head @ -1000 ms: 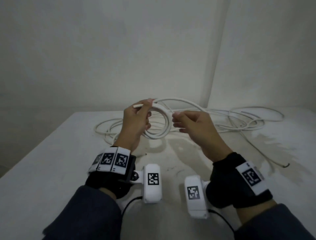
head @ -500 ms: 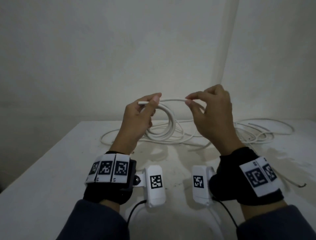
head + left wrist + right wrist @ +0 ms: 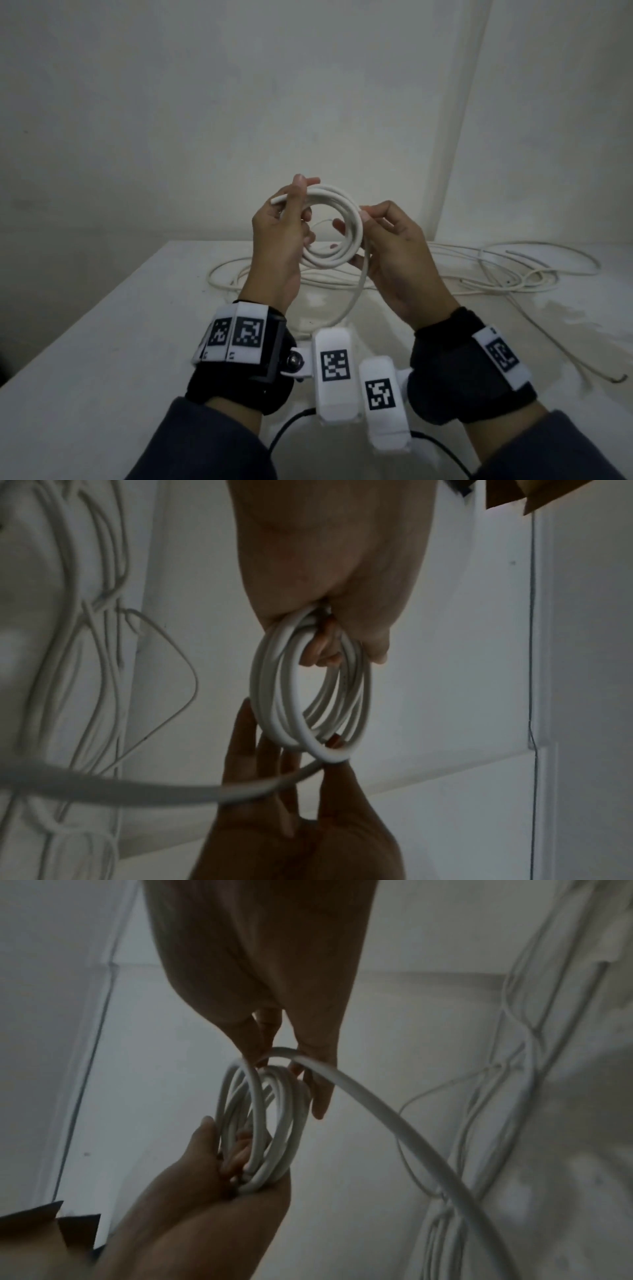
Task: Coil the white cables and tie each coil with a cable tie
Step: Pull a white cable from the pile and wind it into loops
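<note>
A white cable coil (image 3: 356, 222) of several turns is held upright above the table. My left hand (image 3: 301, 202) grips its upper left side, thumb on top, with the cable's cut end (image 3: 275, 199) sticking out left. My right hand (image 3: 367, 215) pinches the white cable at the coil's right side, its other fingers behind the ring. From there the free cable (image 3: 356, 294) drops to the table. In the left wrist view the coil (image 3: 260, 696) hangs from my left fingers (image 3: 322, 647). In the right wrist view the cable (image 3: 377, 1110) runs out from under my right fingers (image 3: 318, 1096).
Loose white cables (image 3: 513, 274) lie tangled across the back and right of the white table (image 3: 85, 342). A thin wire with a dark end (image 3: 620, 389) trails toward the right front. Walls meet in a corner close behind the table.
My right hand, raised and pinching the cable half a second ago, has come down against the coil's right side, laying another turn onto it. My left hand has kept its grip.
</note>
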Motion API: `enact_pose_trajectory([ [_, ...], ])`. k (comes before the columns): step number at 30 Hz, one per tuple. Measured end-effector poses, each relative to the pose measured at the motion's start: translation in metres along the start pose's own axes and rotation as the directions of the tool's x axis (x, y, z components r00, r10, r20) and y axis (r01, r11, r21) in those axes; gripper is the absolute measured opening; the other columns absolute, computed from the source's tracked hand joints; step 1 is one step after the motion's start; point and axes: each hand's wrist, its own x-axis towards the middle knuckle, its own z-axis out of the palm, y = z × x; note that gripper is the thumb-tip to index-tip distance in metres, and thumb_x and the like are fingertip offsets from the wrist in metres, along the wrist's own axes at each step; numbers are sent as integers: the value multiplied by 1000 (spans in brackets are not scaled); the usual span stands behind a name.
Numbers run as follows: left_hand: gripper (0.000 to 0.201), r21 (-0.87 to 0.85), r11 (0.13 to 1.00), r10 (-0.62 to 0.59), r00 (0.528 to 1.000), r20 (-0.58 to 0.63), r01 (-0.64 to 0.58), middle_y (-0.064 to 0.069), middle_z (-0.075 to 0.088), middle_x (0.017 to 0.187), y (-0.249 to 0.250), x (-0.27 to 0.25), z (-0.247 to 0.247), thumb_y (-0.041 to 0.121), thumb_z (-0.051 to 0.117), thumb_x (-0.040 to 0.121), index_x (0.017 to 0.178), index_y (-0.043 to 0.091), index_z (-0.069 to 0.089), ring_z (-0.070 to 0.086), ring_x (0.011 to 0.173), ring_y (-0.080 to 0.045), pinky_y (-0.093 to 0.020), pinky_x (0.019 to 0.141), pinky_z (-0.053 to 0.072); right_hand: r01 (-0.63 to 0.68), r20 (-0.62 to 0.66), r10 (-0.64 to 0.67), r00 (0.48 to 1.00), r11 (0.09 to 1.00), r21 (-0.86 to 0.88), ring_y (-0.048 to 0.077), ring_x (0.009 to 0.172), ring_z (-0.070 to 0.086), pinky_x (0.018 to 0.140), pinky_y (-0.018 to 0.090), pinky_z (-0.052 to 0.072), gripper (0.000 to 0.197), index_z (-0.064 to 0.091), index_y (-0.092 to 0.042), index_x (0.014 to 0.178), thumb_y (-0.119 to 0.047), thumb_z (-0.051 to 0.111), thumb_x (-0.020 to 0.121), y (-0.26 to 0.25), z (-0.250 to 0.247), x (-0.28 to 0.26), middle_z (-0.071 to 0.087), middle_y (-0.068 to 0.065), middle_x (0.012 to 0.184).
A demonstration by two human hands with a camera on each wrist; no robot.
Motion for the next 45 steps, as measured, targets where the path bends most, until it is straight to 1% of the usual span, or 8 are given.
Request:
enact_pose_trajectory([
  [6, 25, -95, 995, -44, 997, -59, 38, -1, 41, 66, -6, -2, 1, 33, 48, 98, 91, 18, 67, 31, 46, -5, -17, 44, 28, -126, 24, 125, 992, 937, 327, 23, 92, 67, 80, 30, 55, 22, 51, -10, 75, 2, 51, 93, 5, -2, 1, 69, 11, 86],
  [13, 22, -29, 997, -76, 981, -178, 72, 0, 38, 64, -14, -7, 12, 33, 53, 96, 92, 16, 66, 31, 49, -8, -20, 42, 27, -189, 38, 187, 982, 919, 347, 27, 87, 67, 80, 37, 54, 20, 53, -7, 72, -12, 55, 91, 5, -11, 2, 63, 21, 93],
  [17, 22, -18, 995, -100, 976, -192, 98, 0, 39, 63, -19, -6, 12, 34, 54, 96, 92, 15, 65, 32, 47, -8, -19, 41, 29, -131, 27, 129, 991, 989, 71, 30, 93, 71, 77, 36, 58, 20, 53, -9, 70, -6, 63, 88, 6, -15, 2, 70, 22, 95],
  [29, 25, -66, 980, -176, 970, 169, 189, 1, 39, 63, -22, -6, 9, 32, 46, 99, 102, 12, 59, 29, 41, -4, -15, 40, 27, -274, 225, 226, 948, 938, 214, 13, 62, 56, 67, 25, 53, 32, 61, -4, 110, -6, 55, 79, -3, -35, 0, 58, 4, 70],
  [36, 37, 351, 882, -411, 877, 250, 313, -3, 64, 84, -37, -22, 20, 47, 40, 98, 95, 18, 63, 62, 77, -12, -27, 73, 52, -230, -34, 283, 959, 839, 494, 11, 50, 52, 64, 23, 50, 18, 64, -1, 90, -5, 55, 74, 26, -64, -25, 52, 4, 61],
  [38, 45, 501, 795, -490, 848, 200, 342, -3, 63, 86, -36, -22, 18, 54, 37, 96, 102, 16, 61, 62, 80, -15, -25, 72, 51, -162, -137, 294, 946, 794, 587, 11, 47, 51, 65, 24, 50, 40, 54, -1, 97, -5, 66, 60, 31, -78, -27, 51, 3, 58],
  [41, 42, 646, 644, -664, 718, 208, 409, -4, 67, 70, -33, -19, 8, 44, 42, 98, 87, 9, 63, 61, 56, -11, -16, 48, 44, -39, -252, 288, 924, 726, 687, 12, 45, 49, 74, 28, 42, 50, 54, -2, 93, -3, 70, 46, 30, -93, -26, 49, 4, 60],
  [45, 62, 896, 352, -915, 303, 267, 273, -9, 74, 76, -36, -30, 6, 51, 32, 98, 91, 2, 70, 68, 59, -12, -13, 41, 40, 12, -281, 256, 925, 720, 694, 12, 49, 49, 91, 32, 42, 23, 54, -3, 94, -2, 57, 71, 28, -98, -23, 47, 3, 65],
])
